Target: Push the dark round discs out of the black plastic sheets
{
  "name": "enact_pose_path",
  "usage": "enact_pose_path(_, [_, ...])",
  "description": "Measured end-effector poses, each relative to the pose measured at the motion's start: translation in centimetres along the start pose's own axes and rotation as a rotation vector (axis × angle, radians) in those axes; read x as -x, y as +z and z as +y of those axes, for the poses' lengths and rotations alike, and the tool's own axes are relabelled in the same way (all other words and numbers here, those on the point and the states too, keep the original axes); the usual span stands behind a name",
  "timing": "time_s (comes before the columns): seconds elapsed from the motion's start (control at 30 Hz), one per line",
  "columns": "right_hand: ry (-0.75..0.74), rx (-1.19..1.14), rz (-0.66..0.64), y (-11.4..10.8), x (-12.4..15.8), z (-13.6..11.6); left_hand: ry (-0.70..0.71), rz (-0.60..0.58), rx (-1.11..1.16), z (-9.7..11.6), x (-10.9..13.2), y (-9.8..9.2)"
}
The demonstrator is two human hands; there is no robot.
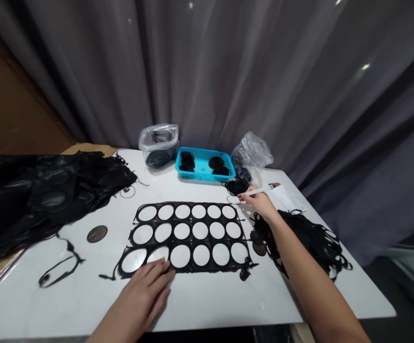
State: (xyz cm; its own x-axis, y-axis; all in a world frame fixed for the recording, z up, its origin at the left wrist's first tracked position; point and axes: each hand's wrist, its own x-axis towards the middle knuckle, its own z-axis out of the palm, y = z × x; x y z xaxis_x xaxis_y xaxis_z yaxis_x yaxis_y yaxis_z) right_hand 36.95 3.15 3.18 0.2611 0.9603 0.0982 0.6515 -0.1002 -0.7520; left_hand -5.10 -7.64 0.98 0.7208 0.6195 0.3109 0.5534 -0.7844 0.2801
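Note:
A black flat sheet with rows of round white-looking openings (188, 241) lies in the middle of the table. My left hand (150, 288) rests on its front edge, fingers stretched out over a lower-left opening. At the back right, my right hand (259, 202) is closed around a slim white pen-like tool (260, 189), its far end pointing right. A thin black ring (233, 200) is at the fingertips of that hand; whether they grip it I cannot tell. Beside it lies a bundle of thin black rings (237, 186).
A blue basket (205, 178) holding black bundles stands at the back between a clear plastic-lined container (159, 145) and a clear bag (253, 150). Black strips (307, 238) are heaped right, black plastic sheeting (50, 190) left. A dark disc (97, 234) and black scrap (62, 275) lie left.

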Motion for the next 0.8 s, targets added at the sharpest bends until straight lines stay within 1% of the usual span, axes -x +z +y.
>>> enact_pose_path(0.07, [0.017,0.022,0.027,-1.0,-1.0,1.1,-0.009,-0.084,0.084,-0.5,-1.1,-1.2])
enact_pose_path(0.13, [0.027,0.078,0.090,-1.7,-2.1,2.0,-0.016,-0.146,0.141,-1.0,-2.2,-2.1])
enact_pose_path(0.23, [0.013,0.141,0.171,-2.5,-3.6,3.0,0.000,-0.149,0.181,-1.4,-3.9,-2.6])
enact_pose_path(0.33, [-0.037,0.179,0.217,-2.6,-4.2,3.3,0.014,-0.166,0.222,-1.7,-5.5,-2.6])
enact_pose_path(0.43, [-0.172,0.194,0.223,-2.0,-4.0,3.1,0.025,-0.210,0.238,-2.0,-6.7,-2.7])
enact_pose_path(0.5, [-0.282,0.186,0.192,-1.5,-3.5,2.9,0.038,-0.195,0.232,-2.3,-7.3,-2.7])
enact_pose_path(0.6, [-0.404,0.197,0.093,-0.8,-2.5,2.9,0.051,-0.174,0.226,-3.1,-8.0,-2.6])
enact_pose_path(0.67, [-0.488,0.271,0.014,-0.6,-2.0,3.1,0.061,-0.151,0.221,-3.7,-8.5,-2.5])
enact_pose_path(0.8, [-0.640,0.488,-0.137,-0.5,-1.4,3.6,0.071,-0.040,0.192,-5.0,-9.0,-1.9])
